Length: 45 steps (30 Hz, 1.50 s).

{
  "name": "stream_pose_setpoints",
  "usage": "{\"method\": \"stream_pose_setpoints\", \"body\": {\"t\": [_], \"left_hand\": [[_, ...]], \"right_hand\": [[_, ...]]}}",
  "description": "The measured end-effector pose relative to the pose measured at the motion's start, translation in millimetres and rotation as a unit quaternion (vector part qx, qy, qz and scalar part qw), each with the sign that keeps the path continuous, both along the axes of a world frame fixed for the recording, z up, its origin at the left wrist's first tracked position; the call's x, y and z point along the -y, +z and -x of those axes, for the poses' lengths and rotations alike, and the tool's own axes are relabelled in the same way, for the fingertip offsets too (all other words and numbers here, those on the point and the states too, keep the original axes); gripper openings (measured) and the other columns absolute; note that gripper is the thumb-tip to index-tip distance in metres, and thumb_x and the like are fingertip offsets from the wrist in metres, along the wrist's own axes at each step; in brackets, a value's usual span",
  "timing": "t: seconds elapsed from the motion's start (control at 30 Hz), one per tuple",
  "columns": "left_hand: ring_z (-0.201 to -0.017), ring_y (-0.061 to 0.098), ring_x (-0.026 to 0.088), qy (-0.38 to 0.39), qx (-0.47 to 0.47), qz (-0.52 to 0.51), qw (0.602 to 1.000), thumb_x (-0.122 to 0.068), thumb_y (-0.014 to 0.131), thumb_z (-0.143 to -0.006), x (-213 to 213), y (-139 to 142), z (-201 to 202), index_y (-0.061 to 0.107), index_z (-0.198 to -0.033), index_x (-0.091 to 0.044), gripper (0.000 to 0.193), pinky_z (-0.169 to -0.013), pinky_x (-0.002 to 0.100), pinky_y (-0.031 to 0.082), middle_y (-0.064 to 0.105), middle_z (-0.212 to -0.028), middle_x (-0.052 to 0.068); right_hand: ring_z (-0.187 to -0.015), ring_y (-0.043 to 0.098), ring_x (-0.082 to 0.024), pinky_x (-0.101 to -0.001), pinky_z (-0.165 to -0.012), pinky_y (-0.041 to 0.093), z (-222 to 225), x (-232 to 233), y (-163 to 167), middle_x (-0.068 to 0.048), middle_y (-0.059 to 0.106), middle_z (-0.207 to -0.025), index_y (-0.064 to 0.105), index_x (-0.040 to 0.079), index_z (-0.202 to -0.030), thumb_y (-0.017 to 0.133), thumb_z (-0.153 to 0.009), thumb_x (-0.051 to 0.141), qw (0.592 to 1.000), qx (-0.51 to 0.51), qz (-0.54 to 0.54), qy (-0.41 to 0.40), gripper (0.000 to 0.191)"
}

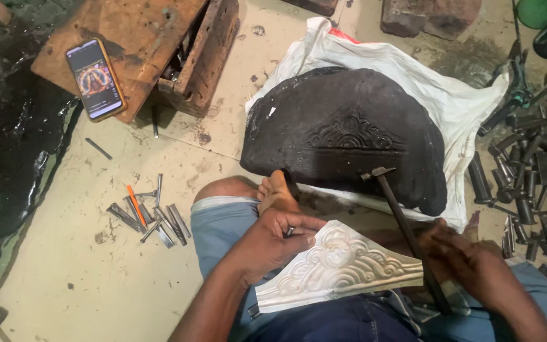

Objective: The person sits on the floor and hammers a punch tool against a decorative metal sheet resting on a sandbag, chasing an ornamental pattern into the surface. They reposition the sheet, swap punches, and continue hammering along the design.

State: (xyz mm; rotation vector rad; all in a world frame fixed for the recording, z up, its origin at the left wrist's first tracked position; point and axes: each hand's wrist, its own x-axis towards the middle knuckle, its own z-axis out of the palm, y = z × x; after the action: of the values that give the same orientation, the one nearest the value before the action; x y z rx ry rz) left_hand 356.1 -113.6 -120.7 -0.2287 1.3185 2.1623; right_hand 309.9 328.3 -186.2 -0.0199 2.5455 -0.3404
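Left hand [273, 240] pinching a small punch on the embossed metal sheet [343, 266]; right hand [476, 266] gripping a hammer [406, 231], handle slanting up-left, head above the sheet.

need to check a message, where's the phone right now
In the head view the phone lies screen-up at the upper left, on a wooden board on the floor, up and left of the loose punches beside the person's knee.

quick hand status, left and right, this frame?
Left hand: closed on a small metal punch, tip at the embossed metal sheet.
Right hand: closed on the hammer handle.
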Motion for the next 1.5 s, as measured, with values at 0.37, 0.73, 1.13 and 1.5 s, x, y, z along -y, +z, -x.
{"method": "stream_pose_setpoints", "body": {"t": [0.37, 0.73, 1.13, 1.5], "left_hand": [[-0.093, 0.069, 0.006, -0.013, -0.002, 0.003, 1.0, 0.001, 0.063, -0.096, 2, 9, -1, 0.072, -0.125, 0.005, 0.031, -0.084, 0.022, 0.055, 0.077, -0.106, 0.007], [-0.094, 0.071, 0.008, -0.004, 0.021, -0.004, 1.0, 0.001, 0.063, -0.096, 7, 17, -2, 0.071, -0.126, 0.006, 0.031, -0.084, 0.023, 0.056, 0.078, -0.108, 0.008], [-0.088, 0.069, 0.005, 0.013, 0.037, -0.004, 0.999, 0.004, 0.063, -0.095, 8, 17, 0, 0.071, -0.126, 0.006, 0.033, -0.076, 0.02, 0.055, 0.077, -0.104, 0.007], [-0.076, 0.065, 0.003, 0.029, 0.057, -0.002, 0.998, 0.004, 0.063, -0.094, 7, 13, 1, 0.071, -0.127, 0.005, 0.034, -0.062, 0.016, 0.049, 0.076, -0.098, 0.006]], "right_hand": [[-0.091, 0.075, -0.04, -0.0486, -0.078, 0.059, 0, 8, 1, -0.02, 0.077, -0.097, 0.064, 0.023, -0.138, 0.063, -0.095, 0.026, 0.999, -0.05, 0.011, 0.006, 0.043], [-0.097, 0.076, -0.039, -0.0495, -0.088, 0.06, 1, -16, 14, -0.018, 0.077, -0.106, 0.061, 0.026, -0.143, 0.059, -0.101, 0.036, 0.989, -0.04, -0.143, 0.015, 0.043], [-0.09, 0.078, -0.033, -0.0449, -0.08, 0.061, 1, 9, 12, -0.014, 0.079, -0.101, 0.063, 0.034, -0.134, 0.059, -0.098, 0.037, 0.999, -0.003, -0.009, 0.041, 0.036], [-0.097, 0.074, -0.027, -0.0412, -0.086, 0.059, -5, -10, 20, -0.012, 0.08, -0.105, 0.069, 0.027, -0.133, 0.064, -0.098, 0.028, 0.997, -0.001, 0.06, -0.044, 0.036]]}}
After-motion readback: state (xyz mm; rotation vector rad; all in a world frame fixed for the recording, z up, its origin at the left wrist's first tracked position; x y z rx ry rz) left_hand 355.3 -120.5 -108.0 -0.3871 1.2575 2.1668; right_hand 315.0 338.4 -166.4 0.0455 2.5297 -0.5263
